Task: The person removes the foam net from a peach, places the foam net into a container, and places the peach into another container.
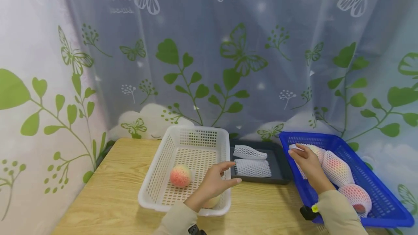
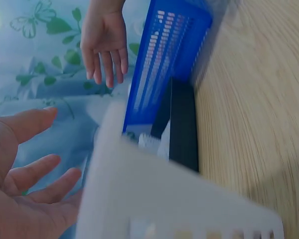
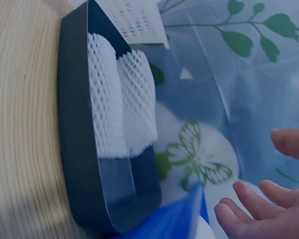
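My left hand (image 1: 213, 181) hovers over the right side of the white basket (image 1: 148, 177), thumb and fingers apart with nothing between them. A bare pink-and-yellow peach (image 1: 180, 176) lies in that basket. Another pale fruit (image 1: 213, 201) there is mostly covered by the left hand and wrist. My right hand (image 1: 308, 164) is above the left part of the blue basket (image 1: 388, 200), its fingers loosely extended and holding nothing. Beneath and beside it lie several fruits in white foam nets, among them one wrapped peach (image 1: 337, 169) and another wrapped peach (image 1: 356, 196).
Between the baskets stands a black tray (image 1: 279, 162). It holds a foam net (image 1: 249, 152) at the back and another foam net (image 1: 253, 168) in front. All stand on a wooden table (image 1: 107, 188); a patterned curtain (image 1: 202, 21) hangs behind.
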### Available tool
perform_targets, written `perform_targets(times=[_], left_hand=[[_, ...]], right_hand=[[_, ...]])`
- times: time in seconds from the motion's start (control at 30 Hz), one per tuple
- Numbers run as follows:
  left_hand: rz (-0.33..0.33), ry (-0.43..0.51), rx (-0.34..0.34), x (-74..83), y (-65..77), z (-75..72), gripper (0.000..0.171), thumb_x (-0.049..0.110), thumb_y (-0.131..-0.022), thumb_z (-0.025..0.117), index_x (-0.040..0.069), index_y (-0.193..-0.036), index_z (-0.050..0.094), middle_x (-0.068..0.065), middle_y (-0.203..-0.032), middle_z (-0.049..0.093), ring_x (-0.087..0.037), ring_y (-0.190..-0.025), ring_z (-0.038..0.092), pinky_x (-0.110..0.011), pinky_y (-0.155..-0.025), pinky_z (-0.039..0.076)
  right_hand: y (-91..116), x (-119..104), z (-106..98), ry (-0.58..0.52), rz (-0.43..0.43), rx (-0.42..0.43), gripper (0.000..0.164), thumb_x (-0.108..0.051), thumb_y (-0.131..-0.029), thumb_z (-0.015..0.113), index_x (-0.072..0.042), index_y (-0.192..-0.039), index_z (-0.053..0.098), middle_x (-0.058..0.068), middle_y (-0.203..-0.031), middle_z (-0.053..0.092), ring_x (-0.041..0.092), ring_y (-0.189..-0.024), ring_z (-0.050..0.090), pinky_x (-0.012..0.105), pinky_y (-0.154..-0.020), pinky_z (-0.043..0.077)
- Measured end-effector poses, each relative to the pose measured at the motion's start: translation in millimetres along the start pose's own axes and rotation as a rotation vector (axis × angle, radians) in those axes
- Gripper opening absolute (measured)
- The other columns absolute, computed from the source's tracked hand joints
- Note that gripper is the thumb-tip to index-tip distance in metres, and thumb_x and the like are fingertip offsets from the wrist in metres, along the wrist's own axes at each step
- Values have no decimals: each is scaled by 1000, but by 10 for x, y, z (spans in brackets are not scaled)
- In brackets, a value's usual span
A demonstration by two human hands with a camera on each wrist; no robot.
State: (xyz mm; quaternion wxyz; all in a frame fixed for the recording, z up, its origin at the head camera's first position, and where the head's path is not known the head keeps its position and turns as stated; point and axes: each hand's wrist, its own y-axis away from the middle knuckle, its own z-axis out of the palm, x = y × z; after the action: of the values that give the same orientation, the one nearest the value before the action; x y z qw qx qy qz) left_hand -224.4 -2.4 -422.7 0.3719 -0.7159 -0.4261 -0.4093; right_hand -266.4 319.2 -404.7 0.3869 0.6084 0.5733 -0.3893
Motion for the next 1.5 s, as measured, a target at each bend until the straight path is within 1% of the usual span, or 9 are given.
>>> perform_targets(times=[0.1,0.2,0.3,0.47,0.67,0.77,0.87,1.13,1.5], left_hand=[[-12,6,-16,60,-44,103,52,25,-85,74,8,-131,57,-8,-135,56,-30,-125,50,-41,-105,42],[-17,9,-35,108,-87,210,53,27,-85,74,12,-132,57,-5,-136,56,-28,-125,50,-41,-104,43],[-19,3,-43,155,-131,316,53,29,-84,74,14,-132,57,-4,-136,55,-28,-124,51,-41,-102,45],[-35,48,-39,248,-213,482,53,28,-83,76,16,-132,58,-6,-137,54,-30,-127,49,-41,-101,46],[-70,66,-77,382,-275,670,56,26,-82,77,17,-133,58,-2,-136,56,-27,-126,50,-38,-100,46],[-89,115,-108,422,-304,778,56,23,-82,77,16,-133,57,-1,-134,57,-26,-125,52,-35,-100,46],[-106,183,-115,436,-344,904,55,20,-82,77,15,-133,57,-1,-130,60,-22,-123,54,-33,-100,46],[-151,231,-81,466,-447,1236,51,17,-78,80,15,-126,62,4,-118,66,-15,-113,59,-21,-88,49],[-252,371,-53,399,-514,1596,55,7,-77,79,8,-128,59,0,-111,67,-18,-105,61,-27,-83,53]], right_hand=[[63,53,-112,53,-26,31,72,-37,-101,47,3,-151,14,32,-147,30,35,-131,39,53,-110,30],[123,110,-226,97,-35,52,72,-39,-100,46,4,-150,17,31,-145,33,5,-111,51,31,-101,43],[183,172,-346,118,-37,67,72,-40,-100,46,5,-149,18,32,-144,34,-19,-91,40,10,-83,41],[250,313,-566,127,-19,131,71,-37,-99,51,7,-147,24,17,-133,50,-23,-86,41,4,-73,42],[360,441,-806,211,36,201,77,-45,-96,52,1,-150,20,20,-143,41,11,-117,47,28,-93,46],[416,473,-920,204,83,169,84,-50,-96,50,-2,-153,10,28,-151,26,45,-134,29,62,-96,41],[464,515,-1031,266,98,135,87,-52,-96,48,1,-152,7,36,-150,19,56,-132,21,71,-91,35],[543,729,-1294,397,63,127,82,-45,-97,50,9,-148,15,41,-143,24,59,-125,27,67,-91,35],[536,950,-1572,524,151,2,86,-52,-97,46,12,-145,16,45,-143,15,65,-122,21,71,-87,36]])
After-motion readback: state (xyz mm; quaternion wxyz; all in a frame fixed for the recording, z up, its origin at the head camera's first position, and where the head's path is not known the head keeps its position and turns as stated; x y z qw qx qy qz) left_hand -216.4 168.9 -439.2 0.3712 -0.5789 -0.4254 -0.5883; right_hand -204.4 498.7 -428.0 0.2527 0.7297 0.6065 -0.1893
